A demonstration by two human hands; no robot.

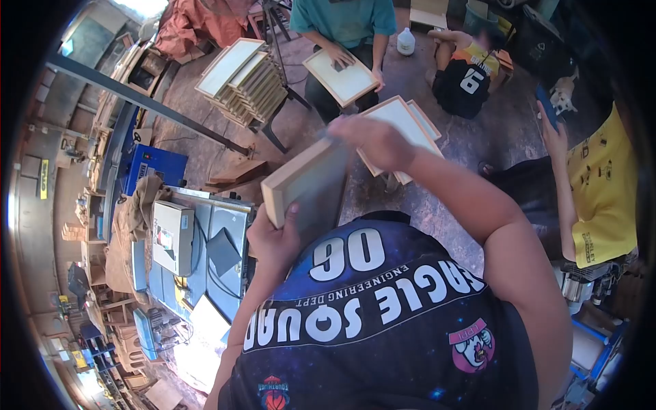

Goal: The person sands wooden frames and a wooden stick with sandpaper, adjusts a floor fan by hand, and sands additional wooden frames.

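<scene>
My left hand [275, 236] grips the lower left corner of a wooden frame [307, 171], its thumb on the near face. The frame stands tilted in front of my chest, its pale wooden edge facing up and left. At the frame's far upper end is my right hand [380, 142], fingers curled and blurred by motion. A small bluish-grey bit shows at those fingertips, too blurred to name. Just beyond my right hand, white framed panels [403, 130] lie stacked on a support.
Across from me, a person in a teal shirt [342, 20] holds a framed panel [342, 74]. More panels [246, 82] are piled on a chair. A blue table [225, 222] with a white box [172, 236] stands at left. People sit at right, near a white jug [406, 42].
</scene>
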